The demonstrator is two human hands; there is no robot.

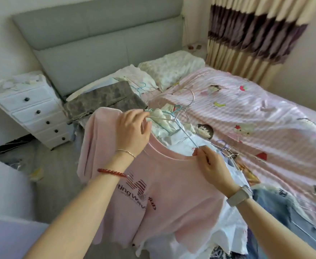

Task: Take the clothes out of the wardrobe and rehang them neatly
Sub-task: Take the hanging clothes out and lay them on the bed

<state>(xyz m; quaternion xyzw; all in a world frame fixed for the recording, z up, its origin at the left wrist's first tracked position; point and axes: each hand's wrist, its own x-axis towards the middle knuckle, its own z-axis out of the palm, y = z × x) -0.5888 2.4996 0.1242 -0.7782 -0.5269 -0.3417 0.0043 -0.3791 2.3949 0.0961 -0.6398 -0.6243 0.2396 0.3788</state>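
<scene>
1. Pink cotton makes up the T-shirt (164, 186), which is held up in the air over the near edge of the bed (265, 116), its dark red printed lettering facing the camera.
2. At the T-shirt's left shoulder, the left hand (132, 131) has its fingers curled around the neckline fabric and one end of a thin wire hanger (183, 126).
3. On the right side of the T-shirt's collar, the right hand (209, 163) pinches the other end of the hanger between thumb and fingertips, right against the collar edge.
4. The hanger rises above the T-shirt's neck opening, with its hook pointing away toward the bed's far side.
5. Just behind the T-shirt, a heap of white clothes (172, 124) lies on the bed with several light blue and silver hangers tangled in it.
6. Below and to the right of the T-shirt, more white fabric and a piece of blue denim (276, 208) lie on the bed's near edge.
7. Behind the T-shirt to the left, a grey folded cloth (104, 101) rests on the bed near two pale pillows (172, 66).
8. Left of the T-shirt, a white chest of drawers (31, 111) stands against the grey headboard (97, 43).
9. Far right of the T-shirt, a striped curtain (250, 34) hangs beside the bed.
10. A red bead bracelet (112, 172) and a thin bangle sit on the left wrist; a pale watch (240, 195) is on the right.
</scene>
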